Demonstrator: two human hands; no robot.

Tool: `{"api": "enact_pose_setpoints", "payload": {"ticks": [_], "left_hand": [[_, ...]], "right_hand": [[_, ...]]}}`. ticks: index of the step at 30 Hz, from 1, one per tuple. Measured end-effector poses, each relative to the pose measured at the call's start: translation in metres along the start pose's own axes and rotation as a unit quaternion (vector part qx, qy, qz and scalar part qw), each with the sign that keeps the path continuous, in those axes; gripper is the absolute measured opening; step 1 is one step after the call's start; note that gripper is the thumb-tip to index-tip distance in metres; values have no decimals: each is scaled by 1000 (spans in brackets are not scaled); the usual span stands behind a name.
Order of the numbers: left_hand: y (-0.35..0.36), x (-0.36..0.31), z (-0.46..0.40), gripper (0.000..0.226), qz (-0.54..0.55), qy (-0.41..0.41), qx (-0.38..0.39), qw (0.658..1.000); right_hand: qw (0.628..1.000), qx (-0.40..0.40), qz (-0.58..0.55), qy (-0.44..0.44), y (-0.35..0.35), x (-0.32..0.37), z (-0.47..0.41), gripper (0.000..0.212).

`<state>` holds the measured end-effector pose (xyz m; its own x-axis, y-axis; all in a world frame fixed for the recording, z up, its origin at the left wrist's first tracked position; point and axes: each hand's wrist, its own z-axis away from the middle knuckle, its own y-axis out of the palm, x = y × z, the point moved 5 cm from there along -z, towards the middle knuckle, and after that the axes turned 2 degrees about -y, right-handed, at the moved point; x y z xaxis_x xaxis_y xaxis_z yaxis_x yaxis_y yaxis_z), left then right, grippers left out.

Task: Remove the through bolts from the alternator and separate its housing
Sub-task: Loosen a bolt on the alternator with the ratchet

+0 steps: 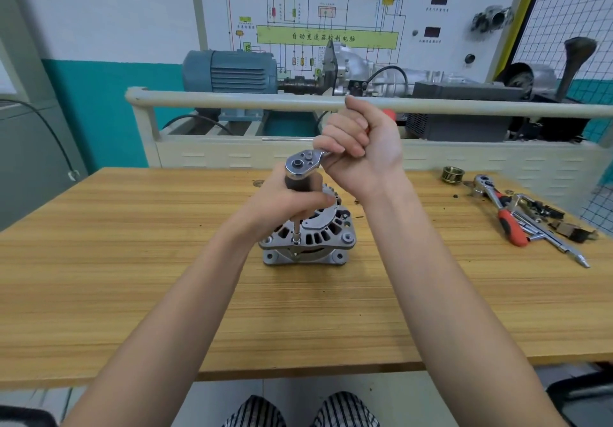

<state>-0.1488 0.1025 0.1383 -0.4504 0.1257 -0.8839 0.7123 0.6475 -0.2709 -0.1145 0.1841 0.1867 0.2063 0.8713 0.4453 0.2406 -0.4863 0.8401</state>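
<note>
Head view: right hand [360,154] grips ratchet [303,162] handle; left hand [282,202] holds its extension.

Alternator [306,240] mid-table [132,260]; spare ratchet [499,209], seemingly among tools, far right.

The ratchet [306,162] the right hand [360,154] is gripping is looking like polished chrome, super shiny on the head, with a bit of red plastic-looking handle poking out behind the fist. Just under the left hand [285,204], the alternator [308,240] is showing dull cast grey metal, matt and a bit grainy. The table [132,260] under both hands is looking like light wood with a streaky grain, smooth and low-sheen.
</note>
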Motion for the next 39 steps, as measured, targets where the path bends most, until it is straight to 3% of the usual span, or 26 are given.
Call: {"api": "enact_pose_setpoints", "payload": {"ticks": [2, 5, 8, 10, 14, 20, 24, 28, 31, 34, 39], "left_hand": [[0, 0, -1, 39, 16, 2, -29, 999], [-2, 2, -1, 34, 38, 5, -132, 990], [-3, 5, 0, 36, 43, -8, -239, 970], [-2, 5, -1, 38, 41, -16, -269, 962], [-4, 4, -2, 40, 25, -14, -215, 976], [2, -3, -1, 39, 9, 2, -8, 1000], [3, 0, -1, 40, 31, -3, -43, 999], [-2, 2, 1, 29, 46, 3, -185, 982], [-3, 6, 2, 38, 57, -8, -270, 961], [-2, 6, 2, 42, 52, -12, -241, 969], [-2, -2, 0, 35, -10, 14, -71, 997]], "right_hand": [[999, -23, -9, -45, -2, -1, 3, 55], [983, -46, -15, -178, -8, -4, 19, 53], [960, -27, 13, -279, -6, -14, 41, 56], [950, -16, 31, -311, -3, -16, 47, 56], [967, -5, 30, -254, -4, -8, 35, 57], [1000, 14, -19, -14, -2, 0, 0, 51], [998, -4, -39, -42, -4, -1, 1, 52], [977, -19, -3, -211, -9, -6, 26, 55], [957, 0, 46, -286, -5, -14, 42, 58], [967, 10, 40, -252, -5, -9, 36, 57], [999, 12, -12, -52, -3, 0, 4, 51]]}}
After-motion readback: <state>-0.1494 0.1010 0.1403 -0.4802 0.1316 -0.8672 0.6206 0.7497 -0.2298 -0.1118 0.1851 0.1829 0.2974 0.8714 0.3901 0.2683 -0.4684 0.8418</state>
